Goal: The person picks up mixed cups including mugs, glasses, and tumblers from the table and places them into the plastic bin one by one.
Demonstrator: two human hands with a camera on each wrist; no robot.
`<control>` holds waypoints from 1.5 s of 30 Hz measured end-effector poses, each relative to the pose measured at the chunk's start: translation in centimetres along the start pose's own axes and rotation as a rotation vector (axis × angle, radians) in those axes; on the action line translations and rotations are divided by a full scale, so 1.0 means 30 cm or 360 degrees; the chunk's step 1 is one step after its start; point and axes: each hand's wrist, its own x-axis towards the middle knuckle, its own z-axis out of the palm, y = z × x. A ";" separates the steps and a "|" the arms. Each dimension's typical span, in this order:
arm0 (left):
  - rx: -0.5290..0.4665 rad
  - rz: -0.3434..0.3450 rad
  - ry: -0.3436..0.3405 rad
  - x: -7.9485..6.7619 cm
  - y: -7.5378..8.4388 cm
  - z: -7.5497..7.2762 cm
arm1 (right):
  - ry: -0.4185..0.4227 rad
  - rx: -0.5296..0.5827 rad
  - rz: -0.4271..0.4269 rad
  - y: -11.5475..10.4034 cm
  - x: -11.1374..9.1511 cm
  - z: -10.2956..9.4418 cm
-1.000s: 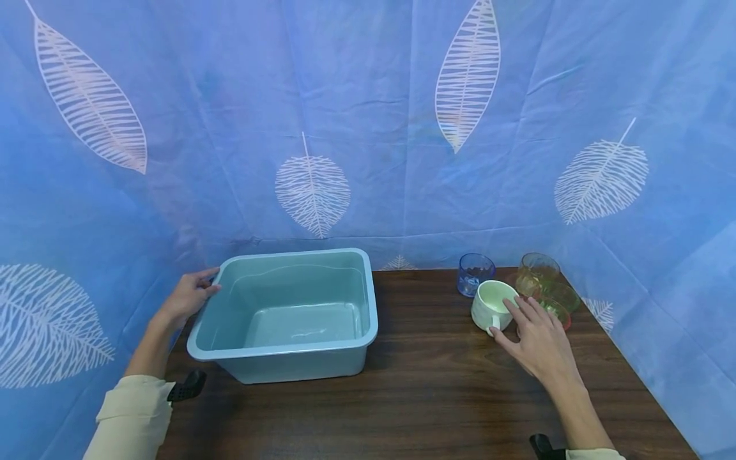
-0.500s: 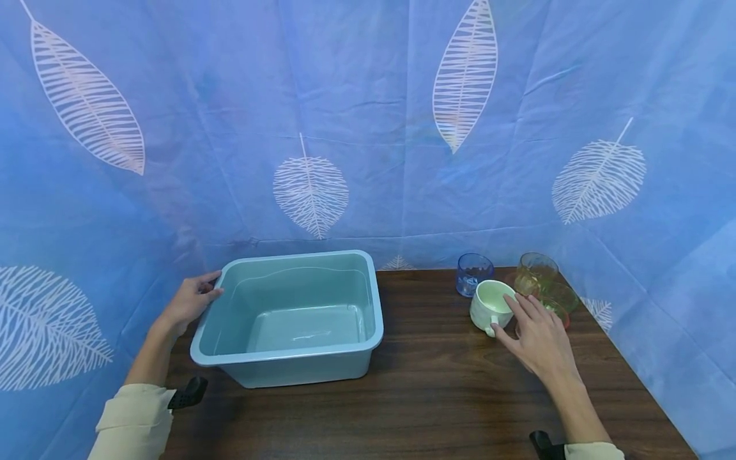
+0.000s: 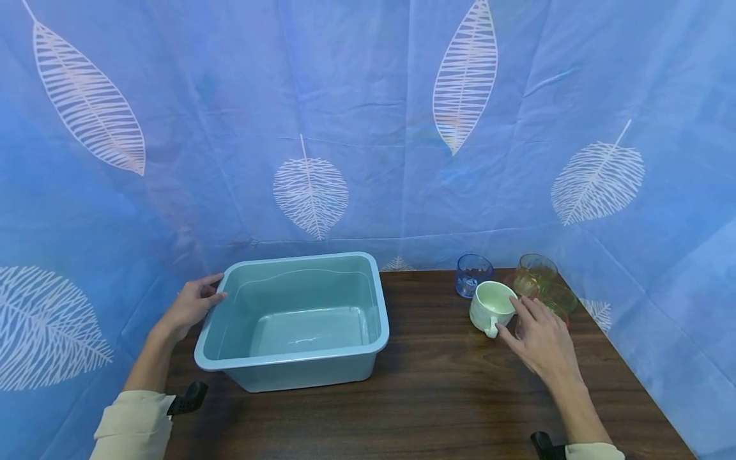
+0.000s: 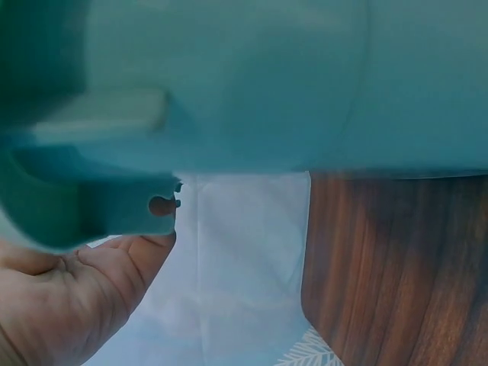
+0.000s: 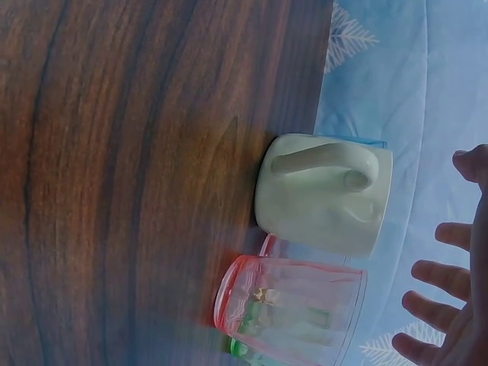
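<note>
My left hand [image 3: 186, 310] holds the left rim of a teal plastic basin [image 3: 293, 377], which sits on the table. In the left wrist view the hand [image 4: 84, 301] comes up under the basin's rim [image 4: 130, 217], and most fingertips are hidden. A pale green mug [image 3: 489, 314] stands upright on the right, handle toward me. Over its right side hovers my right hand [image 3: 543, 342], fingers spread. The right wrist view has those fingers [image 5: 446, 280] apart from the mug [image 5: 328, 206]. Beside the mug is a clear, red-tinted glass [image 5: 293, 305], mostly hidden by my hand in the head view.
A blue glass [image 3: 474, 275] stands behind the mug. An amber glass [image 3: 535, 273] and a green glass [image 3: 559, 300] stand near the right table edge. A blue leaf-print cloth [image 3: 368, 191] hangs around the dark wooden table [image 3: 402, 421].
The basin has slid a little to the right and toward me, with my left hand moving along on its rim. My right hand has stayed nearly still above the mug.
</note>
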 end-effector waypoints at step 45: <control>-0.0066 0.0015 0.0108 -0.030 0.039 0.097 | -0.0046 0.0036 0.0029 0.033 0.092 -0.005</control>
